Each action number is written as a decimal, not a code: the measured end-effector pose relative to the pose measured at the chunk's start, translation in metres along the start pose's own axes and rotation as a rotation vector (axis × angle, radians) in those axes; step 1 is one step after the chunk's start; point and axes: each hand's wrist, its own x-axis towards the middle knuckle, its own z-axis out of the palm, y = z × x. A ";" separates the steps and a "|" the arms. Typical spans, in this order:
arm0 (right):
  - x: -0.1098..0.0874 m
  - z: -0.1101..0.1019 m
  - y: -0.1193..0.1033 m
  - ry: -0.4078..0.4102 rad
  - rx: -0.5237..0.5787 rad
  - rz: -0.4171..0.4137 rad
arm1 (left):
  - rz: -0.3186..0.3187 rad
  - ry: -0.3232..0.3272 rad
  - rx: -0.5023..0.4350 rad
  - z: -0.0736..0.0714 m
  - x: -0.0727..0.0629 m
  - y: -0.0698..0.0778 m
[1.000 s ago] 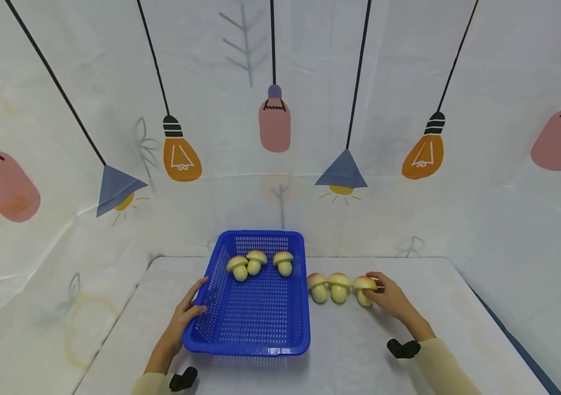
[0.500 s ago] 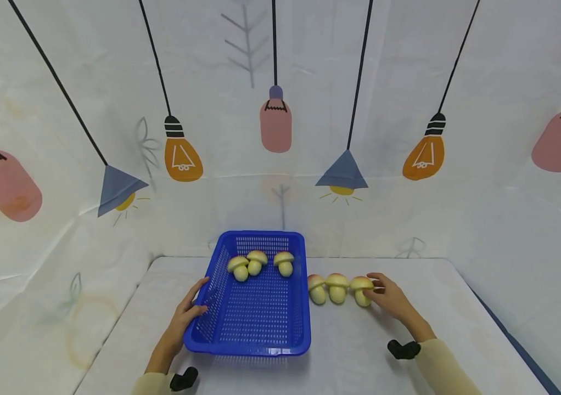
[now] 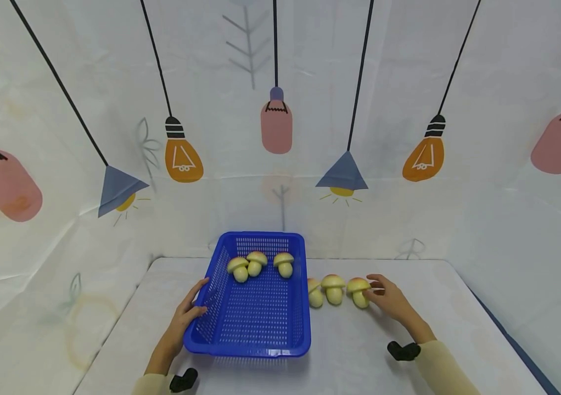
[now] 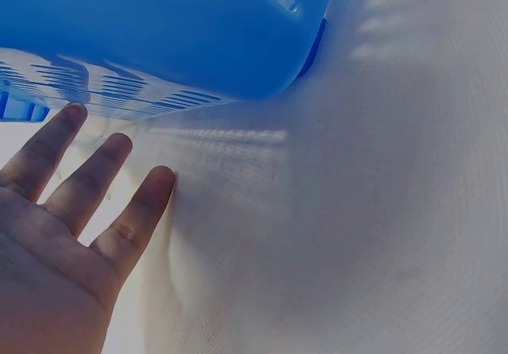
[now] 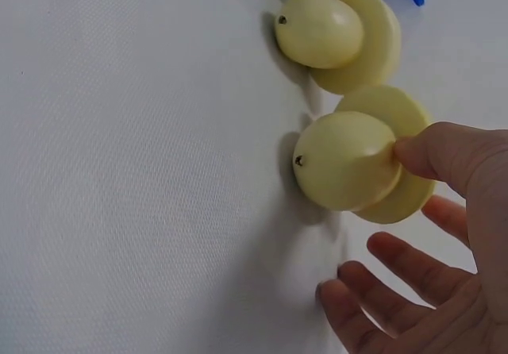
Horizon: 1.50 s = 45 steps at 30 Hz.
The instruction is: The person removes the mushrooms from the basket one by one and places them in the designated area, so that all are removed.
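My left hand [image 3: 179, 323] rests its fingertips and thumb along the left side of a blue plastic basket [image 3: 247, 349]. In the left wrist view its straight, spread fingers [image 4: 91, 183] lie beside the basket's slotted wall. Three toy mushrooms with yellowish stems and red-tinged caps lie inside, one of them [image 3: 284, 265] apart from the other two. To the right, three more stand in a row on the table. At the rightmost mushroom [image 3: 358, 292], my right hand [image 3: 389, 299] has its thumb tip against the stem, its other fingers spread loosely.
The middle mushroom [image 3: 332, 289] and the left one [image 3: 314, 293] stand between my right hand and the basket, the left one partly hidden by the basket's side. A white cloth covers the table [image 3: 359, 351]. Behind it hangs a white sheet [image 3: 231, 203] printed with lamps.
The three mushrooms on the table have shifted slightly left, toward the basket. My right hand stays nearly in place, overlapping the rightmost one less. The left hand and basket have not moved.
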 end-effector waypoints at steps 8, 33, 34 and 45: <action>0.000 0.002 -0.004 0.005 0.017 -0.005 | 0.002 -0.003 -0.001 -0.001 0.000 0.000; 0.011 0.003 -0.033 0.125 -0.056 -0.227 | 0.001 -0.005 -0.015 0.000 0.000 -0.001; 0.012 0.004 -0.038 0.127 -0.043 -0.233 | 0.001 -0.005 -0.016 0.000 0.000 -0.001; 0.020 0.038 -0.073 0.054 0.009 -0.329 | 0.026 -0.015 -0.016 -0.001 -0.001 -0.002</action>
